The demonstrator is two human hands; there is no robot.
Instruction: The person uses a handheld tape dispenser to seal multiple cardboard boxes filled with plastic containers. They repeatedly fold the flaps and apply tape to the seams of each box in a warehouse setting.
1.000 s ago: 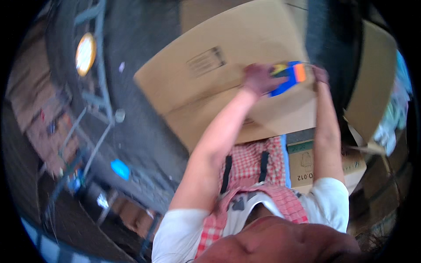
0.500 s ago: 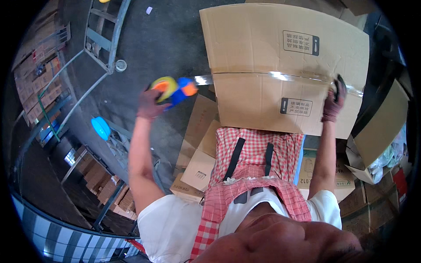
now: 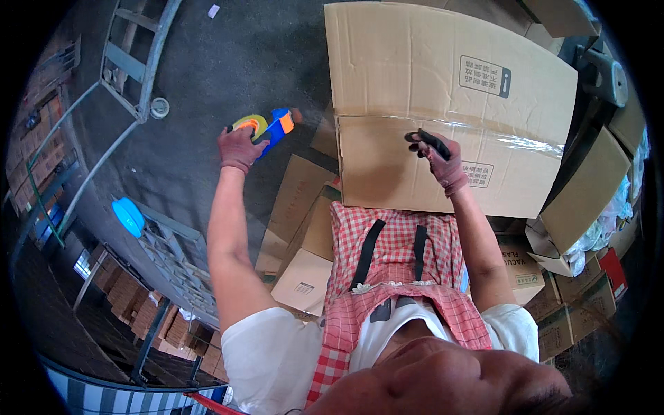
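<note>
My left hand (image 3: 239, 146), in a reddish glove, grips a blue and orange tape dispenser (image 3: 275, 133) with a yellow-rimmed roll. It is out over the floor, left of a large brown cardboard box (image 3: 387, 162) in front of me. Clear shiny tape (image 3: 508, 142) runs across the box along the seam between its flaps. No tape strip can be made out between dispenser and box. Over the near flap hovers my right hand (image 3: 443, 160), gloved with dark fingertips. Its fingers are loosely bent and slightly apart, with nothing visible in them.
Smaller cartons (image 3: 304, 270) stand beside my legs at left. To the right, an open carton (image 3: 588, 200) holds clear plastic bags. A metal frame (image 3: 131, 62) and a blue round stool or basin (image 3: 128, 217) are on the left. Stacked cartons (image 3: 38, 145) line the far left.
My right hand has left the tape at the box's right side and moved left over the near flap. The tape strip seen between dispenser and box is no longer visible.
</note>
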